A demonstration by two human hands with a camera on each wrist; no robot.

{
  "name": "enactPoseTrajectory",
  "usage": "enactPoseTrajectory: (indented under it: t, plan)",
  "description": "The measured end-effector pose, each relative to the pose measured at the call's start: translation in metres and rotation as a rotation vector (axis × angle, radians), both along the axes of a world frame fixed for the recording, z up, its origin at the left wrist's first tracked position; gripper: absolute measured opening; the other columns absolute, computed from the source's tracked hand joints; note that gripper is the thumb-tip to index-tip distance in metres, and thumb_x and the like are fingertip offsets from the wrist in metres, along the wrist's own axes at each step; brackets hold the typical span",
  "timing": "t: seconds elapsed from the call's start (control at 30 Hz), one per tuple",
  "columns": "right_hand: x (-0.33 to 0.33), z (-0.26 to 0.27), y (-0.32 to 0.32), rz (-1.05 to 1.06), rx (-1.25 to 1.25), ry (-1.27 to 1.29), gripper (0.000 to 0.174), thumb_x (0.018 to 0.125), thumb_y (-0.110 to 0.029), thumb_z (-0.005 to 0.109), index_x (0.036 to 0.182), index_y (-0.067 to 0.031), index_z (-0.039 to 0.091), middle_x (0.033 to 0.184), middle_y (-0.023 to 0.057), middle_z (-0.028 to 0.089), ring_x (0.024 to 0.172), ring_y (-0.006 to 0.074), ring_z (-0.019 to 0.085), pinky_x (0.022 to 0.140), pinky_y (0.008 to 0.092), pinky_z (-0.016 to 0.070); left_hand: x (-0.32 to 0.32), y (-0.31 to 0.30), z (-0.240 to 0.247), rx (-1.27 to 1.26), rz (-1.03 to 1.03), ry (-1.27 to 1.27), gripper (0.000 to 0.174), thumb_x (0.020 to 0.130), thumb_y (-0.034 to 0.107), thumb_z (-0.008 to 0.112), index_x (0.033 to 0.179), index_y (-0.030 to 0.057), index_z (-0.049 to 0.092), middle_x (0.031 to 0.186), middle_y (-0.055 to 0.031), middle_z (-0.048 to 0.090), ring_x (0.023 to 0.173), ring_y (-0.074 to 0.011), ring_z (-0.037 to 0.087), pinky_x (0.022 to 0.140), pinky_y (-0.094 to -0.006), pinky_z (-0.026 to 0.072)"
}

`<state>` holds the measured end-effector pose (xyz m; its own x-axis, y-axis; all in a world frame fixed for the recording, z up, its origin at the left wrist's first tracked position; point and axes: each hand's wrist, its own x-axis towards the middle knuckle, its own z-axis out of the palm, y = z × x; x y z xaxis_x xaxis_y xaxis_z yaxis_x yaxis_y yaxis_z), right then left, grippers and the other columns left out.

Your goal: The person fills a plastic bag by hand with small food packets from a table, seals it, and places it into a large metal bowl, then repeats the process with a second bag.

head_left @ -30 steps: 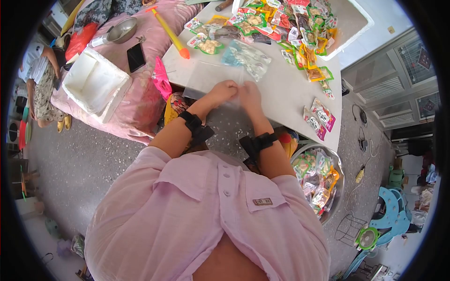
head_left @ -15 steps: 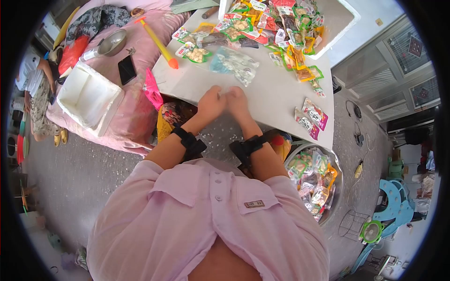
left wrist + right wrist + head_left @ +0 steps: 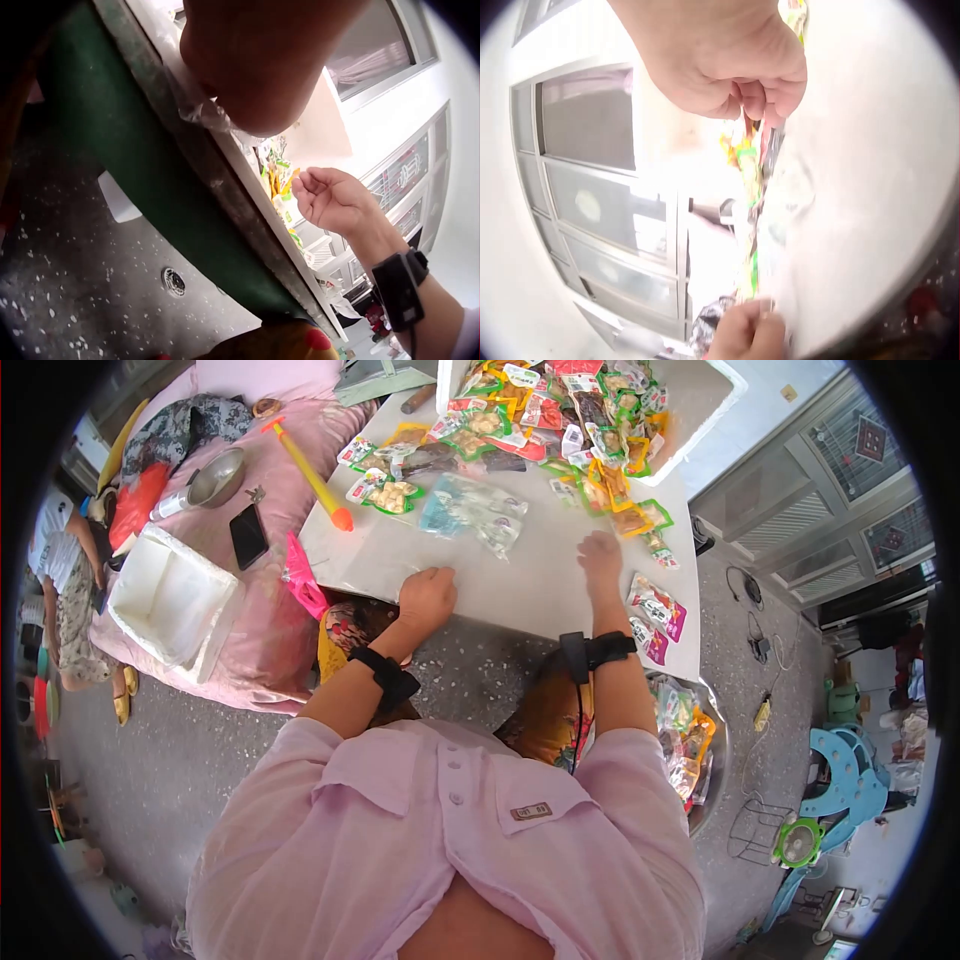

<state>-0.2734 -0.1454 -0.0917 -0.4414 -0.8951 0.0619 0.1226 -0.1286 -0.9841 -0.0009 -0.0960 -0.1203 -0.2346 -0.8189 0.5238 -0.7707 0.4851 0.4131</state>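
My left hand (image 3: 428, 598) is at the table's near edge, thumb and finger pinching a clear plastic bag (image 3: 196, 105); much of that bag is hidden by the hand in the left wrist view. My right hand (image 3: 600, 560) is over the table, apart from the left, its fingers loosely bent with nothing visible between them. Between and beyond the hands lies a flat stack of clear and bluish plastic bags (image 3: 475, 512). Beyond the right hand are several colourful vacuum-packed food packets (image 3: 605, 485). Two pink-and-white packets (image 3: 655, 610) lie near the right wrist.
A white foam box (image 3: 700, 430) spills packets onto the white table (image 3: 520, 595). At right below the table edge stands a metal basin (image 3: 712, 790) of packets. Left is a pink-covered bed (image 3: 265, 630) with an open foam box (image 3: 165, 600), phone (image 3: 248, 537) and pan (image 3: 217, 478).
Both hands were together at the table edge with the clear bag. The right hand has moved off to the right toward the packets; the left has shifted slightly left, still pinching the bag.
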Motion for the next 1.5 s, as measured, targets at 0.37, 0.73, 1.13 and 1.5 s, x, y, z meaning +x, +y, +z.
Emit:
enactPoseTrajectory:
  t: [0.37,0.73,1.13,1.5]
  plan:
    - [-0.145,-0.065,-0.113,-0.271,0.417,0.551,0.039,0.066,-0.023,0.059,0.095,0.0018,0.047,0.085,0.0087,0.053,0.069,0.0187,0.053,0.050,0.0297,0.0453,-0.007,-0.003,-0.002,-0.070,-0.013,0.056,0.005,0.062,0.007,0.050,0.063,0.0070,0.046,0.057,-0.0088,0.047,0.056,-0.0288,0.049,0.052,-0.0394,0.0391]
    - [-0.132,-0.047,-0.109,-0.308,0.300,-0.038,0.026,0.069,-0.011,0.055,0.091,0.0009,0.048,0.081,0.0055,0.054,0.066,0.0162,0.054,0.054,0.0250,0.0442,-0.004,-0.001,-0.002,-0.057,-0.038,0.003,0.007,0.065,0.007,0.051,0.071,0.0050,0.049,0.061,-0.0098,0.049,0.061,-0.0282,0.050,0.055,-0.0384,0.0397]
    - [-0.059,0.023,-0.019,0.024,-0.046,-0.179,0.011,0.076,-0.006,0.047,0.085,-0.0014,0.049,0.076,0.0032,0.050,0.067,0.0105,0.048,0.056,0.0239,0.0400,-0.007,-0.003,0.003,0.055,0.012,-0.009,0.006,0.067,0.010,0.048,0.067,0.0043,0.045,0.063,-0.0124,0.051,0.061,-0.0311,0.051,0.055,-0.0405,0.0404]
    - [0.042,0.033,0.042,0.739,0.220,0.317,0.012,0.077,-0.008,0.048,0.088,-0.0023,0.051,0.073,-0.0004,0.052,0.064,0.0078,0.047,0.059,0.0210,0.0391,-0.013,0.003,0.013,0.081,0.091,-0.018,0.006,0.070,0.011,0.046,0.070,0.0047,0.045,0.064,-0.0135,0.051,0.061,-0.0313,0.051,0.054,-0.0405,0.0413]
